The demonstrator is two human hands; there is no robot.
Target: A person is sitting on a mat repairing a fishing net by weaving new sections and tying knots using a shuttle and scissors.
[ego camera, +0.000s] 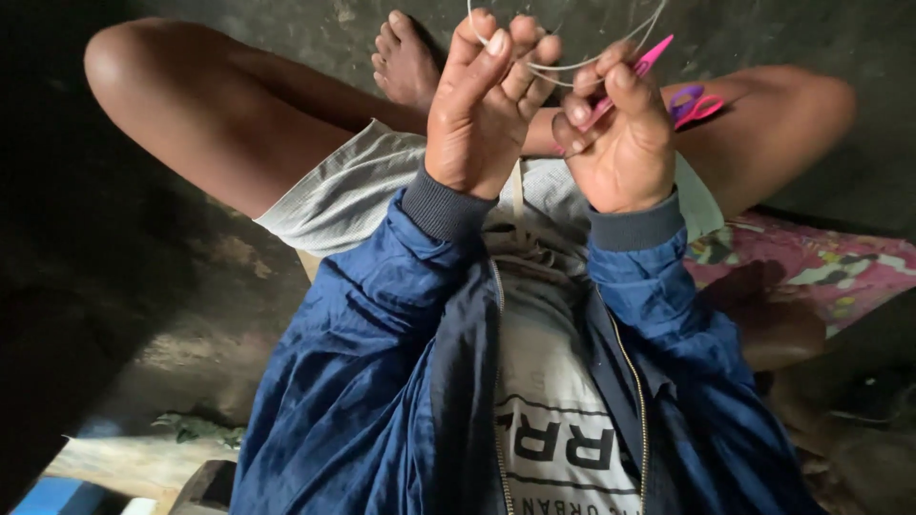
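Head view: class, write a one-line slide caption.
Seated person's left hand pinches thin wire; right hand grips a pink tool.

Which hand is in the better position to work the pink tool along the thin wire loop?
Probably the right hand: it already grips the pink tool, whose tip lies near the wire loop. The left hand pinches the wire.

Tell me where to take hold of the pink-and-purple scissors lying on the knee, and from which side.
Take the scissors by the two finger loops, the purple one and the pink one beside it, which lie flat and exposed on the knee. Come from above and from the outer, right side, since the right hand with its pink tool blocks the inner side.
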